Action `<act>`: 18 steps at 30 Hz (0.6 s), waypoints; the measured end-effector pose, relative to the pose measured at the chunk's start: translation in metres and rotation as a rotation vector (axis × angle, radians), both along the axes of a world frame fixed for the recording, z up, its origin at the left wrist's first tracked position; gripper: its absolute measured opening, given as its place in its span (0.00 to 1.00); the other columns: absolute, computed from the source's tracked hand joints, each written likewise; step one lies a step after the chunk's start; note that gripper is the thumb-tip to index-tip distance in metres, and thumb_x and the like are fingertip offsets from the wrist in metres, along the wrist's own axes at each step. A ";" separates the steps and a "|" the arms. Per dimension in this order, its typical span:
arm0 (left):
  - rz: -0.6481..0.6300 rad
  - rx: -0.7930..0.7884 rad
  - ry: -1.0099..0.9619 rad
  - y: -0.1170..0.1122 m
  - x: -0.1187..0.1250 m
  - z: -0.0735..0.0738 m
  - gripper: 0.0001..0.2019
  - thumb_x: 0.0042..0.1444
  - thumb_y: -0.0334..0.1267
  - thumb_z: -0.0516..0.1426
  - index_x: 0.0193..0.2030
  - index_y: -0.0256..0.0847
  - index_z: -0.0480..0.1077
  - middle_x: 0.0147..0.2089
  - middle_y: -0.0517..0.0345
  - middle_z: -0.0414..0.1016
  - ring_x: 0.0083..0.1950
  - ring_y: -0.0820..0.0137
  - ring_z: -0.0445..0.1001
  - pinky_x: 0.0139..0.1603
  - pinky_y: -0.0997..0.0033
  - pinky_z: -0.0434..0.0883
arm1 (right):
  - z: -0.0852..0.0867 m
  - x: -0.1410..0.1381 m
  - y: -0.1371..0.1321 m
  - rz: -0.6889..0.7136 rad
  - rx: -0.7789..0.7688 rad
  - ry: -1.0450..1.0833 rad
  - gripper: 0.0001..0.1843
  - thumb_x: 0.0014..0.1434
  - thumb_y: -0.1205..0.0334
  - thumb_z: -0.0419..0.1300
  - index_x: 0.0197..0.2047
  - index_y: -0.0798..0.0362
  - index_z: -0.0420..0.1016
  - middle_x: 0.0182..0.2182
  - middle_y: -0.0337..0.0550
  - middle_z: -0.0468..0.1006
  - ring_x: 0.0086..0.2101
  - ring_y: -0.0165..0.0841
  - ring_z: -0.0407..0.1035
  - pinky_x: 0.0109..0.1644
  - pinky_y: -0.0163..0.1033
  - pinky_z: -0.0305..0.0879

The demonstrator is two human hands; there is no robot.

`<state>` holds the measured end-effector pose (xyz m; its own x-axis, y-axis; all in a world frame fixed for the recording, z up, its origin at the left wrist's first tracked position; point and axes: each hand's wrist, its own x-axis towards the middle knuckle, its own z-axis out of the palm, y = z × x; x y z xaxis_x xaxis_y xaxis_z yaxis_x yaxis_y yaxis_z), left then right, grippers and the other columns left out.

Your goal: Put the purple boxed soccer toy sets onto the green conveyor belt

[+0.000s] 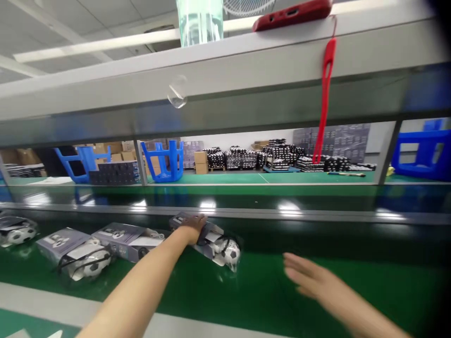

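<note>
My left hand (193, 228) reaches across the green belt (260, 291) with its fingers curled over a grey printed box (179, 218). From the near end of this box comes a white item with a black-and-white football-patterned ball (230, 252), in clear plastic with a black cable. My right hand (306, 276) hovers over the belt to the right, fingers stretched out, slightly blurred and holding nothing. Left of my left arm lie two more grey boxes, one with a bagged football-patterned ball (92, 264) at its end and one with its flap open (121, 239).
Another bagged football-patterned ball (21, 234) lies at the far left. A shelf (225, 77) spans overhead, with a red phone (292, 15) and its hanging red strap (324, 103). Upturned blue stools (165, 162) stand on the far green surface. Stacked goods fill the background.
</note>
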<state>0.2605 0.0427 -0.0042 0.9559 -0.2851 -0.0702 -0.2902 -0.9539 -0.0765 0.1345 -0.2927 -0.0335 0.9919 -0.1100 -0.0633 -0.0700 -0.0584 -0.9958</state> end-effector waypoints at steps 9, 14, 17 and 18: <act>-0.269 0.016 0.009 -0.020 -0.002 0.014 0.41 0.45 0.48 0.65 0.64 0.41 0.54 0.63 0.45 0.58 0.63 0.50 0.59 0.64 0.40 0.52 | -0.036 0.041 0.103 0.135 0.341 0.147 0.36 0.62 0.49 0.53 0.66 0.59 0.46 0.60 0.55 0.62 0.52 0.36 0.67 0.57 0.44 0.64; -0.373 -0.187 -0.071 -0.068 -0.082 0.050 0.47 0.34 0.58 0.65 0.61 0.45 0.57 0.51 0.50 0.65 0.51 0.54 0.68 0.53 0.54 0.69 | 0.000 -0.013 0.047 0.007 0.080 0.013 0.38 0.53 0.40 0.54 0.60 0.54 0.62 0.56 0.49 0.68 0.55 0.44 0.63 0.59 0.47 0.59; -0.379 -0.265 -0.034 -0.103 -0.144 0.054 0.46 0.33 0.61 0.63 0.59 0.44 0.60 0.48 0.49 0.67 0.46 0.54 0.70 0.47 0.51 0.72 | 0.009 -0.069 0.027 -0.002 -0.208 -0.102 0.32 0.48 0.34 0.56 0.47 0.47 0.77 0.49 0.43 0.76 0.54 0.46 0.64 0.63 0.46 0.53; -0.371 -0.274 -0.001 -0.112 -0.164 0.050 0.44 0.35 0.57 0.64 0.60 0.43 0.60 0.49 0.48 0.68 0.47 0.52 0.70 0.49 0.49 0.71 | 0.008 -0.090 0.024 0.027 -0.347 -0.154 0.29 0.48 0.34 0.57 0.44 0.44 0.79 0.46 0.41 0.78 0.51 0.46 0.67 0.61 0.45 0.57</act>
